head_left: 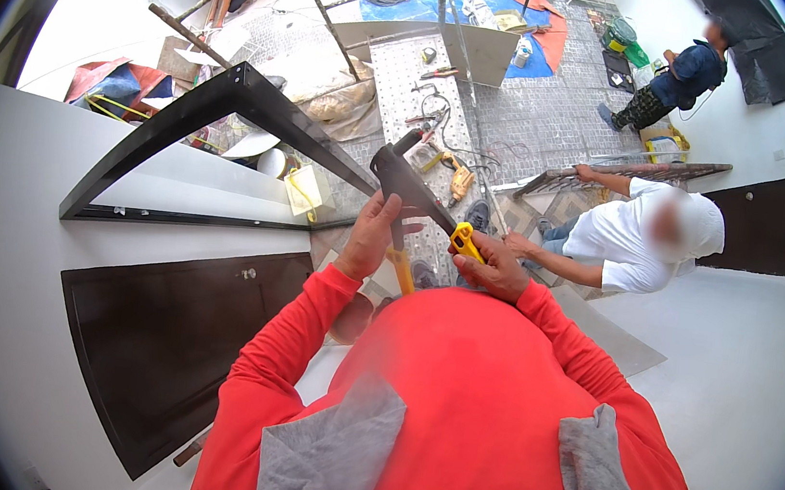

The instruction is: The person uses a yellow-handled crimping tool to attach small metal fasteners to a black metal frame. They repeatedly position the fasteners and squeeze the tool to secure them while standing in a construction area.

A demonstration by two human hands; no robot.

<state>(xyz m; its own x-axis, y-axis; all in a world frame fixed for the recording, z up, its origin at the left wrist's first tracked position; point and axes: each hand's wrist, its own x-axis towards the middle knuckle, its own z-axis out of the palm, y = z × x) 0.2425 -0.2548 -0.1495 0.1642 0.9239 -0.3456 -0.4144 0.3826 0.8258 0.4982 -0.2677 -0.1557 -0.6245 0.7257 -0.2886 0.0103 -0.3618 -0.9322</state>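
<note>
In front of my chest, my right hand (498, 273) is closed round a yellow-handled tool (466, 242). A long dark flat part (411, 185), perhaps its blade, slants up and left from it, wider at the far end. My left hand (372, 239) is raised beside that part, its thumb and fingers closed about a narrow dark strip with a yellow lower end (400, 271). Somewhat blurred, the strip cannot be made out fully. Beyond my left hand, an angled black metal frame (236, 92) rises from the wall ledge, its right leg passing behind the dark part.
Below me, a perforated metal plank (397, 81) holds tools, cords and yellowish gloves (460, 181). A person in white (640, 236) stands at right, by a leaning metal grille (638, 172). Another person (672, 83) stands farther back; scaffold poles (326, 20) cross the far left.
</note>
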